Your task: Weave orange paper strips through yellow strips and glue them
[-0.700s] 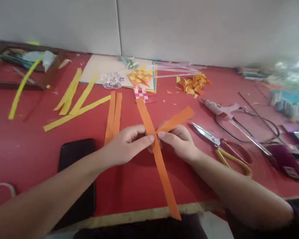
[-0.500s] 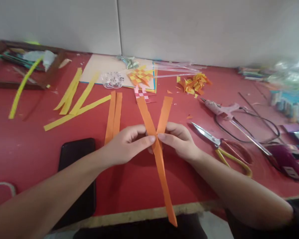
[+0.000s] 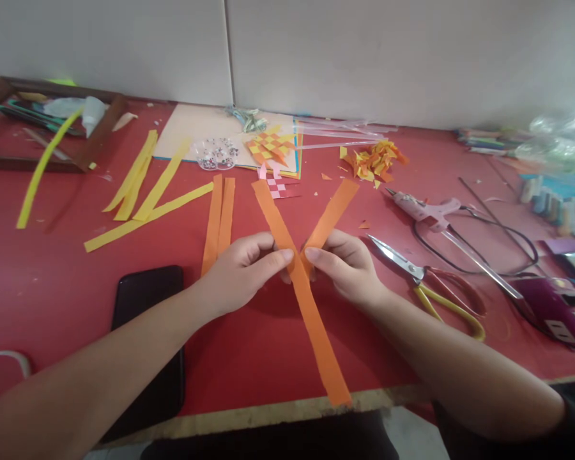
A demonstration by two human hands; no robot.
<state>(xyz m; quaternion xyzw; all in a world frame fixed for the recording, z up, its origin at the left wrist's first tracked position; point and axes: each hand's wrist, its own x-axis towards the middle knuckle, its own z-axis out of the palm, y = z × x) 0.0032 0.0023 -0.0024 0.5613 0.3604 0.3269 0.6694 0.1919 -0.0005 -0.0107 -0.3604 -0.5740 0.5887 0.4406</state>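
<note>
Above the table's front edge, my left hand [image 3: 249, 271] pinches a long orange paper strip [image 3: 316, 322] between thumb and fingers. That strip slants from upper left to lower right, its lower end near the edge. My right hand [image 3: 347, 265] pinches a second orange paper length [image 3: 333, 211], which slants up to the right. The two pieces meet between my thumbs; what lies behind the front strip there is hidden. Two more orange strips [image 3: 225, 217] lie on the table just beyond my left hand. A black phone [image 3: 148, 297] lies partly under my left forearm.
Scissors [image 3: 402, 263] and a pink glue gun [image 3: 429, 211] with its cable lie right. Yellow strips [image 3: 134, 176] are at left, near a wooden frame [image 3: 89, 153]. Woven paper pieces [image 3: 271, 148] and orange-yellow scraps [image 3: 374, 163] lie at the back. A purple box [image 3: 549, 310] stands far right.
The upper ends of the orange paper have spread further apart, the right one swinging right. The lower length has turned to show its flat face, and its end has risen and shifted slightly right.
</note>
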